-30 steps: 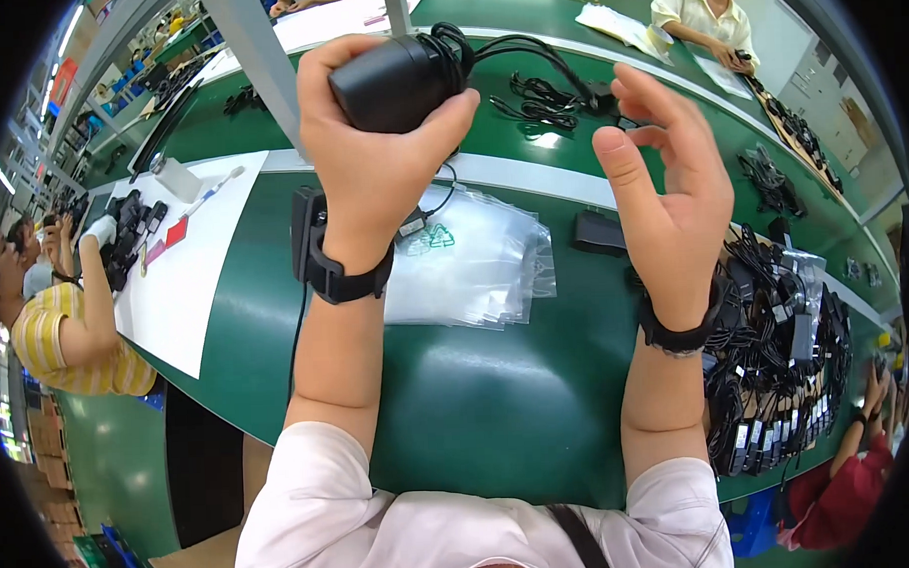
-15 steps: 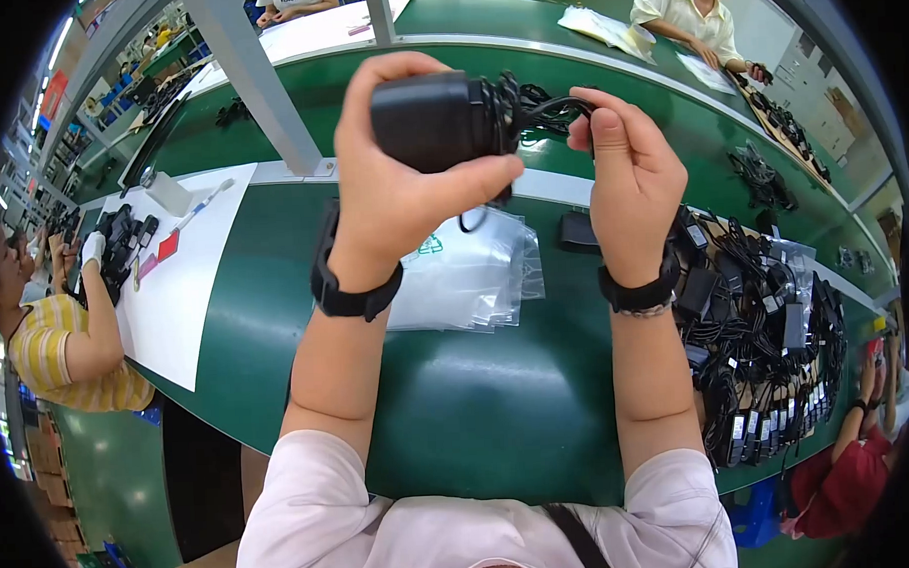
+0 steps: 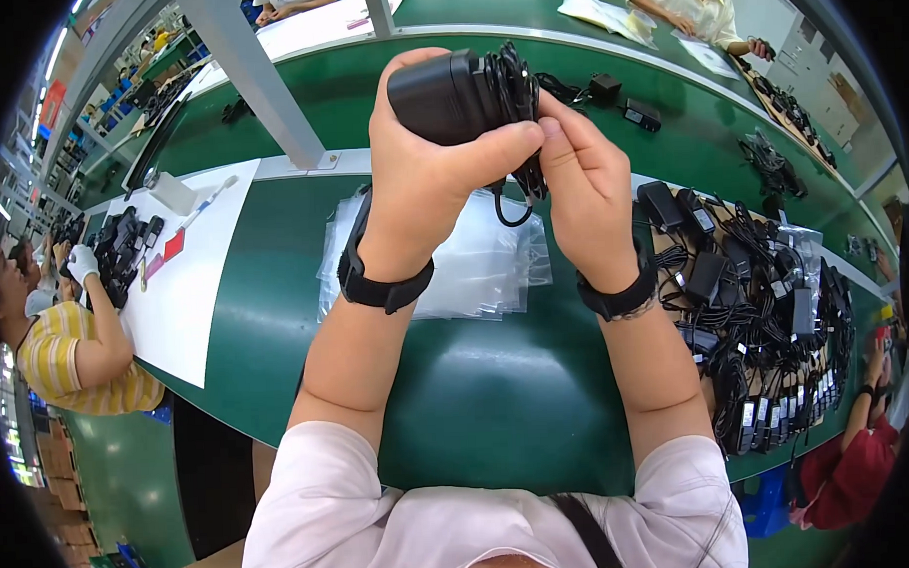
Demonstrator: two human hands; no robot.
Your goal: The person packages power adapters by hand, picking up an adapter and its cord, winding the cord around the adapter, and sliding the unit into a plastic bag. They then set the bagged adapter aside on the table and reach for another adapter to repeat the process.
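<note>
My left hand is closed around a black power adapter, lifted above the green bench. The adapter's cable is wound into a coil at its right end, and a short loop of it hangs below. My right hand presses against the coil's right side, thumb and fingers pinched together on the cable. Both thumbs nearly meet there. What lies between the right fingertips is mostly hidden. Beneath the hands, a stack of clear plastic bags lies flat on the bench.
To the right is a heap of black adapters and cables. A grey metal post rises at left, beside a white sheet. More adapters lie beyond the rail. Co-workers are at the left, far right and back.
My right hand has moved left, from the stretched-out cable end to the coil. My left hand has shifted slightly right with the adapter, which is now tilted a little.
</note>
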